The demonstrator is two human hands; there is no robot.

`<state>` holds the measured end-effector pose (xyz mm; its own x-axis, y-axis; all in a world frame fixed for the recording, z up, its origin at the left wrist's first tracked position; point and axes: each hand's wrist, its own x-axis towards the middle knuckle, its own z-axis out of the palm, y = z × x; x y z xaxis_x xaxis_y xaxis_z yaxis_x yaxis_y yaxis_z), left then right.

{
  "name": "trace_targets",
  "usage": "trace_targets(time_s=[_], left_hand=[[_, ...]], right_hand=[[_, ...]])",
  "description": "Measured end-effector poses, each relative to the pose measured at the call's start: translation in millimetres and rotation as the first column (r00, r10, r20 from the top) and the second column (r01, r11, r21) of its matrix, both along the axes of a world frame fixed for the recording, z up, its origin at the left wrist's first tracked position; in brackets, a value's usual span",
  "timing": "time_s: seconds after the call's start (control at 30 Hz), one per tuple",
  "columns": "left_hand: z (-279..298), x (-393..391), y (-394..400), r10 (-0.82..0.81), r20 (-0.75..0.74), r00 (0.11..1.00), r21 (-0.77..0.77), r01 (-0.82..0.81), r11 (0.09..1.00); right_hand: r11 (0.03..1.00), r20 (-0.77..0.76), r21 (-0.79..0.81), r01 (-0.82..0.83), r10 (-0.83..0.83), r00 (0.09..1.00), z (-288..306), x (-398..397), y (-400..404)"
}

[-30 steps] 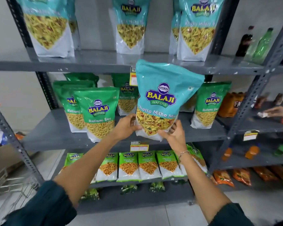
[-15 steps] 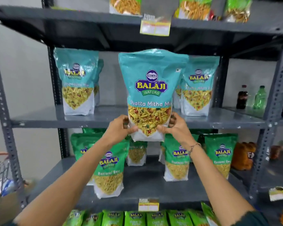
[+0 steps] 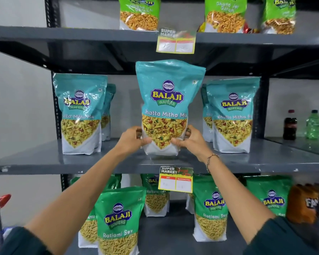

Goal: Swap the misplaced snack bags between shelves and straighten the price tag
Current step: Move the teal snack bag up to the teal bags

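Note:
A teal Khatta Mitha Mix bag (image 3: 166, 100) stands upright in the middle of the grey middle shelf (image 3: 44, 162), its base on or just above the shelf. My left hand (image 3: 131, 139) grips its lower left edge and my right hand (image 3: 190, 140) its lower right edge. Matching teal bags stand on the same shelf at the left (image 3: 79, 115) and at the right (image 3: 232, 115). Green Ratlami Sev bags (image 3: 118, 221) fill the shelf below. A yellow price tag (image 3: 175, 179) hangs on the middle shelf's front edge, slightly tilted. Another price tag (image 3: 176, 41) hangs on the upper shelf's edge.
Light green snack bags (image 3: 139, 13) stand on the top shelf. A dark soda bottle (image 3: 289, 125) and a green bottle (image 3: 314, 124) stand on the neighbouring rack at the right. An orange pack (image 3: 304, 205) sits lower right. Metal uprights frame the rack.
The teal bag went up from the green-bag shelf to the middle shelf, held in both hands, and now stands between the other teal bags. The view tilted upward.

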<state>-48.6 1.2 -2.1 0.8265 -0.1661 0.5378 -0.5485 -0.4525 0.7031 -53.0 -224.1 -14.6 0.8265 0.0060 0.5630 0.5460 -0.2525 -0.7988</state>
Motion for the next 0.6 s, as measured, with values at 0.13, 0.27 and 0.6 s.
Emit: trace_targets(time_s=[0.13,0.27,0.6], left_hand=[[-9,38,-6,0.004,-0.056,0.998,-0.03,-0.006,1.0],[-18,64,-12,-0.011,-0.111,0.994,-0.109,-0.001,0.994],[-32,92,-13,-0.016,-0.123,0.992,-0.192,-0.008,0.981]], right_hand=[[1.0,-0.035,-0.02,0.004,-0.005,0.999,-3,28,-8],[1.0,-0.072,-0.01,0.026,-0.026,0.997,-7,52,-13],[0.998,-0.163,0.01,-0.062,0.063,0.985,-6,79,-14]])
